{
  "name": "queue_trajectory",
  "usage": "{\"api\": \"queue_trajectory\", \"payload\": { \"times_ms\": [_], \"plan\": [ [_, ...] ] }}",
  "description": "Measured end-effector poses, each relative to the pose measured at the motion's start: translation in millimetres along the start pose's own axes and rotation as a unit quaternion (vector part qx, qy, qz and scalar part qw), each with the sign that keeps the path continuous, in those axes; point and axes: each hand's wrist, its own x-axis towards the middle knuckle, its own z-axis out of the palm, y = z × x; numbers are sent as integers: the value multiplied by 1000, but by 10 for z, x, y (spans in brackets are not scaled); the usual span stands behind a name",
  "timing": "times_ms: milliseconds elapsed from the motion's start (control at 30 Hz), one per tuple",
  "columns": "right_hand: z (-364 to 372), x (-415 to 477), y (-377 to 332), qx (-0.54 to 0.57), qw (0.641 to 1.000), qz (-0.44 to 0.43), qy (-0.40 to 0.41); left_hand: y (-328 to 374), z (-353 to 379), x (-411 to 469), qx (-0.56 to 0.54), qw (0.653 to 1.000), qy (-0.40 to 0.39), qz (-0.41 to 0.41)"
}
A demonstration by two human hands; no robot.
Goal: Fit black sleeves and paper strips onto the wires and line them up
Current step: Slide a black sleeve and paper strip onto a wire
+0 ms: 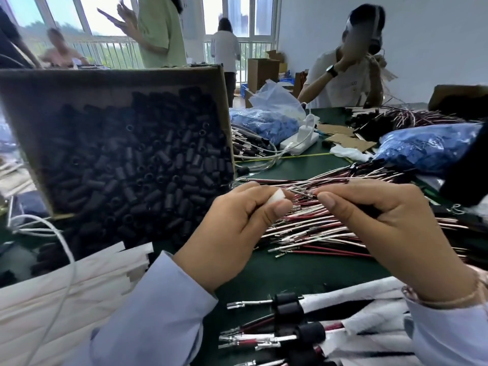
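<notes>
The left hand (pixel 229 228) pinches a small white paper strip (pixel 276 197) between thumb and forefinger. The right hand (pixel 383 220) pinches the wire ends (pixel 303 192); its fingers hide the rest.

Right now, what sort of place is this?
Probably a workshop for assembling wiring by hand. A cardboard box holds black sleeves, red and white wires lie heaped on the green table, and the left hand pinches a paper strip while the right hand pinches a wire.

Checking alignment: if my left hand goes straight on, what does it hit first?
Likely the wire tips the right hand pinches, just past the paper strip in the left hand; depth unclear.
</notes>
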Motion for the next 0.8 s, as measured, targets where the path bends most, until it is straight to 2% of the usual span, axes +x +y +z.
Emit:
{"api": "queue_trajectory", "payload": {
  "times_ms": [133, 233, 333, 533, 700, 800],
  "plan": [
    [-25, -51, -110, 2, 999, -41, 2, 117, -45, 0, 61, 997, -20, 43],
    [-34, -99, -128, -50, 997, -55, -1, 174, -72, -9, 104, 991, -26, 78],
    [-58, -133, -100, -108, 993, -33, -38, 199, -102, -12, 109, 990, -18, 91],
    [-75, -143, -141, -60, 997, -51, -25, 256, -154, -28, 118, 987, -39, 100],
    [-63, -156, -161, -84, 992, -51, -74, 324, -118, -87, 272, 957, -76, 64],
    [6, -159, -132, -50, 993, -22, -101, 356, -98, -128, 363, 928, -68, 56]
  ]
}}
